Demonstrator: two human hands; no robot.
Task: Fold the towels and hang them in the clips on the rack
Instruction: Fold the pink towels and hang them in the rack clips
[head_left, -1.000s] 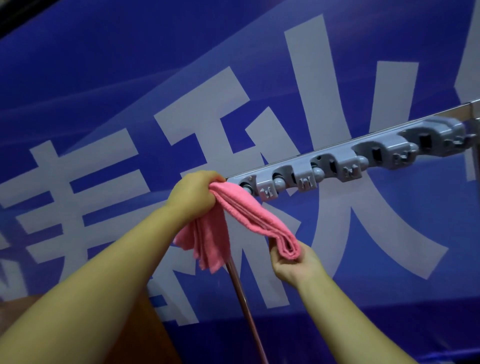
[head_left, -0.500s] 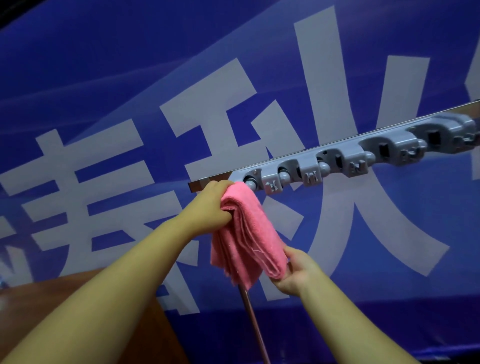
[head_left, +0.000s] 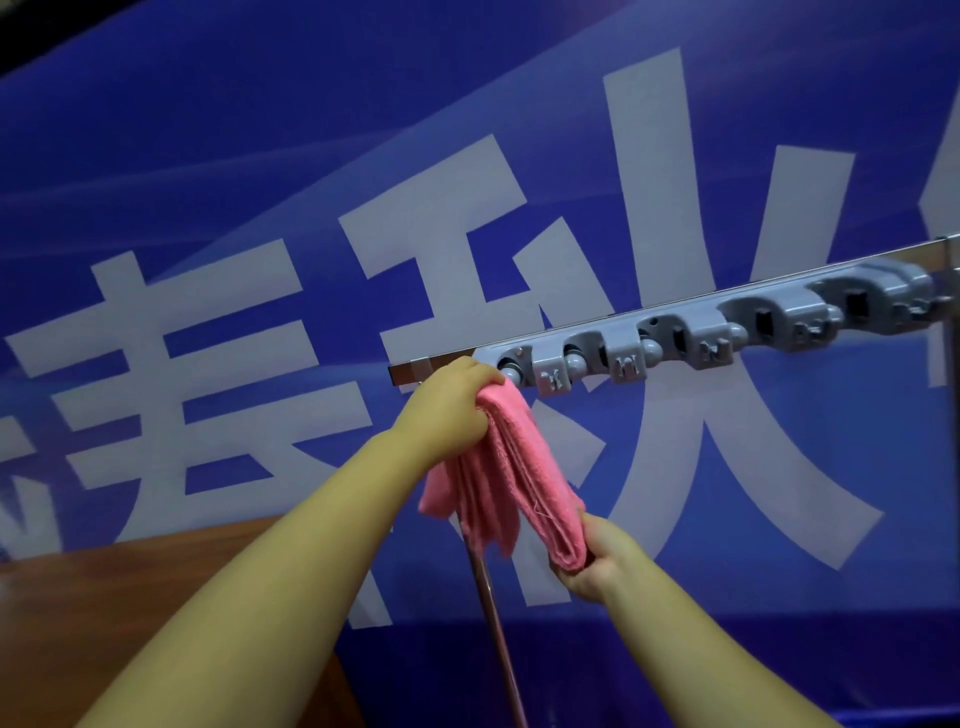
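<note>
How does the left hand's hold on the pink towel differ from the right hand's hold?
The left hand grips the top of the pink towel, bunched, right beside the end clip of the grey clip rack; the right hand pinches the towel's lower folded end, well below the rack. The left hand shows its back, the right hand its thumb side. Both are closed on the same towel.

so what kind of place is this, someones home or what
Probably not a home: more likely a staged room or event space. A big blue banner with large white characters fills the wall, and a grey clip rack on a metal pole stands before it, with a wooden surface at lower left.
</note>
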